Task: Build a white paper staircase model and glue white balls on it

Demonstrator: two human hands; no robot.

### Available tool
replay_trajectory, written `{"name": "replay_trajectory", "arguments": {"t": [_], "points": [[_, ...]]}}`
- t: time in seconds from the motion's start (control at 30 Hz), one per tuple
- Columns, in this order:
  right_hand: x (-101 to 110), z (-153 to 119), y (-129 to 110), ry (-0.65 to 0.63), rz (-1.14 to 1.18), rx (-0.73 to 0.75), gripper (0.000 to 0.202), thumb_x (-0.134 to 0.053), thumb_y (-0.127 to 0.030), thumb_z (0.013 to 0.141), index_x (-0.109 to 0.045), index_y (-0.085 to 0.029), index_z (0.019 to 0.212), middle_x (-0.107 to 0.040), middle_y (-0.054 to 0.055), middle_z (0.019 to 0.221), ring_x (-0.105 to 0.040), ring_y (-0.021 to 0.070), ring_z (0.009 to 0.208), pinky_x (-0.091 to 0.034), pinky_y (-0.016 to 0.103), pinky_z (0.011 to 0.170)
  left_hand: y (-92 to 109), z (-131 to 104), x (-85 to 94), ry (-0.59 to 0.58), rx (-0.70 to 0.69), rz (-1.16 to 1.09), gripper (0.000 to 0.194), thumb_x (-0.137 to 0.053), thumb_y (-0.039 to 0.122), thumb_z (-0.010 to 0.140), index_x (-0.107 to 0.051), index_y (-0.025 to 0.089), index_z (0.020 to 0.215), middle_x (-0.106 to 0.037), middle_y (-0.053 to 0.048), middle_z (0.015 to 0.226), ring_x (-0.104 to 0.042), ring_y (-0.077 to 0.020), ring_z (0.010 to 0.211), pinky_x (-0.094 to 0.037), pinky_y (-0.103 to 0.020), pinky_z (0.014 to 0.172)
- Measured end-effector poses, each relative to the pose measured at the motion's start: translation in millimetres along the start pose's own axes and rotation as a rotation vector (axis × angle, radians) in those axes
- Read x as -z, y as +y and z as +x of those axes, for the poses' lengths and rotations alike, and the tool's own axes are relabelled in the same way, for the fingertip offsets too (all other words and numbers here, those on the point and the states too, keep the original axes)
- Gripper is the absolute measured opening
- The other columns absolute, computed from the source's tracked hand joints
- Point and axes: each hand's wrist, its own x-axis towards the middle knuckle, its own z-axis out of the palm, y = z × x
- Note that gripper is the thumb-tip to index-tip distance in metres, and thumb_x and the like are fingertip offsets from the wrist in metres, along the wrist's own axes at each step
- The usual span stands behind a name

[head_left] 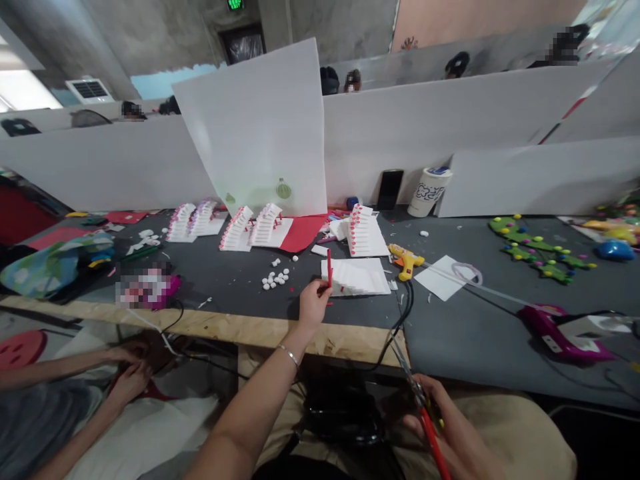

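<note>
My left hand pinches a thin red strip, held upright at the left edge of a white stepped piece on a white base. Low at the right, over my lap, my right hand is wrapped round scissors, blades pointing up and left. A long red piece runs down from that hand; I cannot tell whether it belongs to the scissors. Small white pebble-like pieces lie left of my left hand. Behind stands a finished-looking white stepped piece with pink-red ends.
A yellow glue gun with a black cable lies right of the stepped piece, near a white card. More stepped pieces, a phone and a cup stand behind. A co-worker's hands are at the left.
</note>
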Motion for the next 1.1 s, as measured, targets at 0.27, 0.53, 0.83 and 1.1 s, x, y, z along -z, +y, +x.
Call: {"name": "replay_trajectory", "arguments": {"t": [0.27,0.53,0.83,1.1], "points": [[-2,1,-4,-0.019,0.016,-0.063,0.046,-0.064,-0.048,0.069,-0.057,-0.023,0.106,-0.073,0.003,0.089,-0.069,0.0222,0.080,-0.054,0.026,0.070,-2,2,-3.1,0.009,-0.016,-0.005,0.006,-0.066,0.011,0.078,-0.069,0.016,0.079,-0.072,-0.004,0.084,-0.067,-0.0165,0.078,-0.052,-0.027,0.074],[-2,1,-3,-0.036,0.003,-0.081,0.046,-0.064,-0.049,0.069,-0.056,-0.024,0.107,-0.073,0.003,0.091,-0.069,0.0234,0.082,-0.054,0.028,0.072,-8,2,-5.4,0.008,-0.022,-0.008,0.004,-0.066,0.014,0.079,-0.069,0.016,0.080,-0.072,-0.004,0.082,-0.067,-0.0156,0.075,-0.053,-0.026,0.071],[-5,1,-1,-0.067,-0.015,-0.058,0.047,-0.061,-0.054,0.072,-0.053,-0.024,0.107,-0.071,0.003,0.088,-0.069,0.0225,0.080,-0.054,0.027,0.070,-8,1,-5.2,-0.010,-0.044,-0.002,0.005,-0.064,0.014,0.081,-0.069,0.017,0.081,-0.072,-0.004,0.084,-0.067,-0.0153,0.076,-0.053,-0.026,0.071],[5,-3,23,-0.177,-0.058,-0.004,0.048,-0.058,-0.051,0.081,-0.049,-0.022,0.119,-0.070,0.007,0.106,-0.068,0.0229,0.097,-0.052,0.027,0.083,-11,-4,-10.3,0.020,-0.013,-0.036,0.007,-0.065,0.013,0.080,-0.070,0.018,0.082,-0.073,-0.004,0.086,-0.067,-0.0152,0.075,-0.055,-0.026,0.071]]}}
